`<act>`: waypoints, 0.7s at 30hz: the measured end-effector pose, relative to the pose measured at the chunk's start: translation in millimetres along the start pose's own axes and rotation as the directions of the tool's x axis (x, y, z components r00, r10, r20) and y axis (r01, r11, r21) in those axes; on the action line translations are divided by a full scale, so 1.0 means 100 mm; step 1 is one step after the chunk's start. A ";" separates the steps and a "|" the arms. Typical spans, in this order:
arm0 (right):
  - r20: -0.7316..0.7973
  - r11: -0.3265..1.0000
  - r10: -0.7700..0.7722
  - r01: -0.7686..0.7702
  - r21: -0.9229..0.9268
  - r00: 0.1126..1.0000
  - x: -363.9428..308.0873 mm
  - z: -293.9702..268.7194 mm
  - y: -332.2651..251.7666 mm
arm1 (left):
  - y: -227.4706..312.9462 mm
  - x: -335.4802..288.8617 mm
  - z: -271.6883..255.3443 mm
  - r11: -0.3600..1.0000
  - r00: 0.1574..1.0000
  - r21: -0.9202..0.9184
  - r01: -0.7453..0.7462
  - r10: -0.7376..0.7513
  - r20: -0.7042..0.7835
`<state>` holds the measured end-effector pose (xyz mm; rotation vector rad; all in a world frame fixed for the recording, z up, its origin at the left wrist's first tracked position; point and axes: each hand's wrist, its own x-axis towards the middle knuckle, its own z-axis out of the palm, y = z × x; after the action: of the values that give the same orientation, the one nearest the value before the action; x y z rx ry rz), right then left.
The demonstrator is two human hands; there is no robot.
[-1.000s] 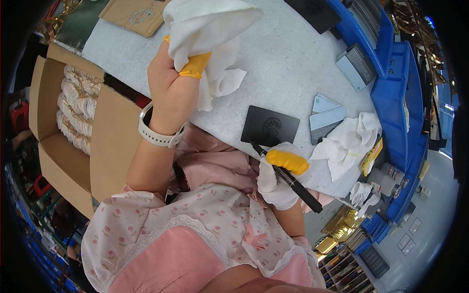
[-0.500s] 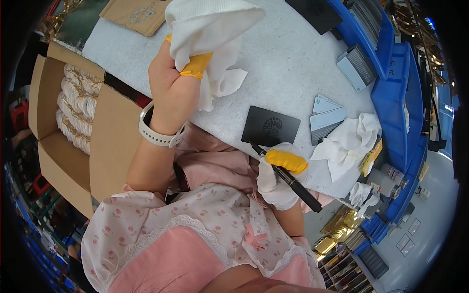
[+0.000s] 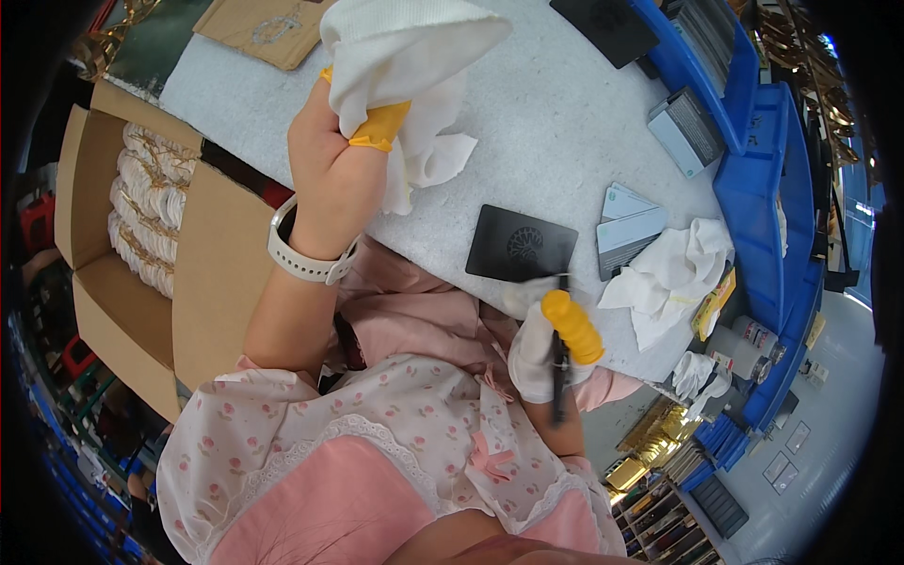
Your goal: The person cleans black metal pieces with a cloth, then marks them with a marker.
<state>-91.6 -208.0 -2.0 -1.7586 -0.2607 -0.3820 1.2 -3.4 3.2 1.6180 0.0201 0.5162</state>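
My left hand (image 3: 334, 165), with a pale watch band on the wrist and yellow finger covers, is raised over the table. It grips a white cloth (image 3: 414, 47), which hides most of its fingers. My right hand (image 3: 535, 353), in a white glove with yellow finger covers, closes around a black pen (image 3: 558, 400) at the table's near edge. Motion smears the pen and fingertips. Just beyond that hand lies a black card (image 3: 508, 245) with a round dark emblem. To its right are several light blue cards (image 3: 633, 228) and a crumpled white cloth (image 3: 667, 273).
An open cardboard box (image 3: 221, 273) of white bundles stands at the left. Blue bins (image 3: 758, 188) line the right side, with a stack of cards (image 3: 686, 132) beside them. Bottles (image 3: 744, 344) stand near the right corner. A brown board (image 3: 268, 33) lies at the far left.
My right hand has turned and shifted slightly to the right, swinging the pen from a slant to nearly upright in the picture. My left hand and its cloth stay almost still.
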 end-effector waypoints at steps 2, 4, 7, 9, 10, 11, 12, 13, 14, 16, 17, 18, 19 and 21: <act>0.167 0.989 -0.062 0.084 -0.125 0.984 0.17 -0.01 -0.03 | 0.01 0.00 0.00 1.000 1.000 -0.009 -0.001 0.001 -0.006; 0.328 0.904 -0.096 0.221 -0.367 0.940 0.30 0.09 -0.08 | 0.01 -0.02 -0.02 0.999 0.999 0.004 0.041 -0.041 0.006; 0.580 0.992 -0.020 0.088 -0.090 0.814 0.33 0.00 -0.16 | 0.02 0.01 -0.01 0.998 0.998 -0.022 0.056 -0.055 0.005; 0.606 0.997 0.019 -0.061 0.049 0.795 0.32 0.03 -0.20 | 0.01 0.00 -0.01 0.999 0.999 -0.018 0.044 -0.044 0.002; 0.589 0.994 -0.025 -0.043 0.101 0.808 0.29 -0.02 -0.19 | 0.01 -0.01 -0.01 0.999 0.999 -0.015 0.036 -0.036 0.000; 0.572 0.988 -0.068 -0.025 0.154 0.818 0.23 -0.06 -0.15 | 0.02 -0.01 -0.02 0.999 0.999 -0.014 0.034 -0.035 -0.004; 0.481 0.843 0.374 -0.506 0.180 0.793 0.09 -0.06 -0.16 | 0.03 -0.02 -0.02 0.999 0.999 -0.002 0.037 -0.037 -0.001; 0.251 0.974 0.182 -0.209 0.087 0.951 0.05 -0.02 -0.15 | 0.03 -0.02 -0.01 0.999 0.999 0.011 0.039 -0.039 0.003; 0.271 0.992 0.118 -0.099 -0.083 0.955 0.18 0.01 -0.19 | 0.03 -0.03 -0.02 0.999 0.999 0.016 0.039 -0.039 -0.002; 0.354 0.901 -0.058 0.202 -0.385 0.934 0.31 0.07 -0.12 | 0.01 -0.02 -0.01 1.000 1.000 0.012 0.024 -0.024 -0.014; 0.497 0.892 -0.077 0.283 -0.353 0.864 0.33 0.03 -0.14 | 0.02 -0.02 -0.01 1.000 1.000 0.007 0.023 -0.023 -0.011; 0.607 0.960 -0.060 0.212 -0.182 0.793 0.36 0.03 -0.22 | 0.02 -0.01 -0.01 0.999 0.999 0.020 0.034 -0.033 -0.008; 0.705 0.994 -0.067 0.110 -0.015 0.706 0.38 0.05 -0.28 | 0.02 -0.01 -0.01 0.999 0.999 0.032 0.044 -0.044 -0.004; 0.705 0.978 -0.207 0.136 0.156 0.678 0.31 0.07 -0.21 | 0.00 -0.01 -0.01 0.999 0.999 0.017 0.043 -0.043 0.010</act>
<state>-70.5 -197.3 27.3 -1.7238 -1.0049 0.2230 0.0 -2.3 2.6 1.6335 0.0516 0.4761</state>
